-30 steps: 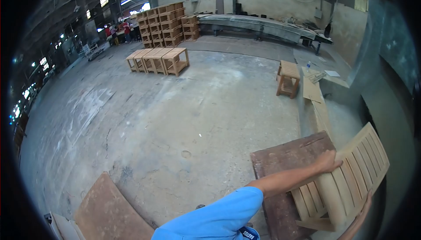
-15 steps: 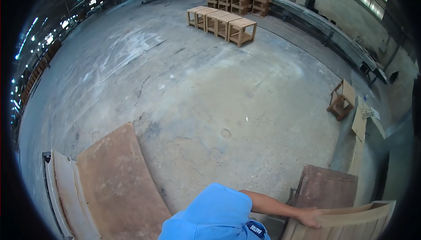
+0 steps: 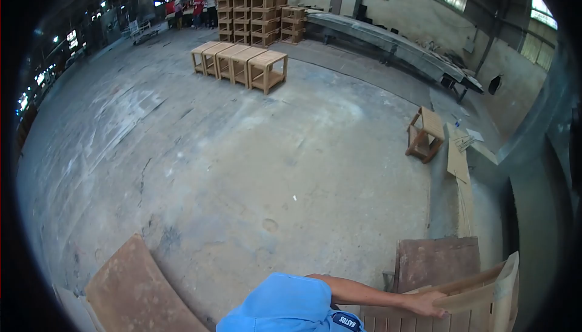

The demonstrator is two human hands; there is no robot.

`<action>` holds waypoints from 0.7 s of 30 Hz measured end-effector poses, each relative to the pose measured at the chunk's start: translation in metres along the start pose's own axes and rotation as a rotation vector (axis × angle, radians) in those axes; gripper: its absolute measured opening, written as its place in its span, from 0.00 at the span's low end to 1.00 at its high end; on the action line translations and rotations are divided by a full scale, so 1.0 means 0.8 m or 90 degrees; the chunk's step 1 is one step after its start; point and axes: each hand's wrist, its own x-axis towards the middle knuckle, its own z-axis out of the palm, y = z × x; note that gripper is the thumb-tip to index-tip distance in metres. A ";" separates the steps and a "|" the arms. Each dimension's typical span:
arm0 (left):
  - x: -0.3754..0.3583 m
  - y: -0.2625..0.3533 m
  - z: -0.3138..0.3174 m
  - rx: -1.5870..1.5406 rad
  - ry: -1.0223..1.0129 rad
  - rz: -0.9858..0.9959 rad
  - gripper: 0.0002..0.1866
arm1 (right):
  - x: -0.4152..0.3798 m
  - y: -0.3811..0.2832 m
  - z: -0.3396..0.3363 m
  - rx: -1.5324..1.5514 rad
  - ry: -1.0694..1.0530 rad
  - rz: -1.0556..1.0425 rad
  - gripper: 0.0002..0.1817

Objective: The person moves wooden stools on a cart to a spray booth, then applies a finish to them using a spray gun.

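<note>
From a blue sleeve at the bottom centre, my left arm reaches to the right. My left hand (image 3: 426, 303) is closed over the upper edge of a slatted wooden furniture piece (image 3: 418, 321), its fingertips bent down onto the slatted face. The piece is pale wood with a raised end at the right, and the frame cuts off its lower part. A worn brown board (image 3: 435, 264) is just behind it. Nothing of my right hand shows.
A brown sheet (image 3: 136, 289) lies at lower left. A small wooden stand (image 3: 426, 133) is at right, beside wood offcuts (image 3: 459, 159). Further off are a row of wooden stands (image 3: 239, 55), stacked wooden frames (image 3: 250, 13), a long bench (image 3: 388, 44) and people (image 3: 195, 9).
The view has tilted up and turned right, so the floor and furniture sit lower and further left. My left hand stays on the slatted piece, whose raised end now stands higher in view.
</note>
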 end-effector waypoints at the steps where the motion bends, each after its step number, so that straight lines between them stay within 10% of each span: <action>1: 0.002 0.001 -0.018 -0.021 0.002 0.018 0.29 | 0.012 0.007 0.010 0.009 0.002 -0.004 0.43; 21: -0.076 0.012 -0.475 0.067 0.489 -0.061 0.33 | 0.293 0.096 0.324 0.070 -0.131 -0.005 0.43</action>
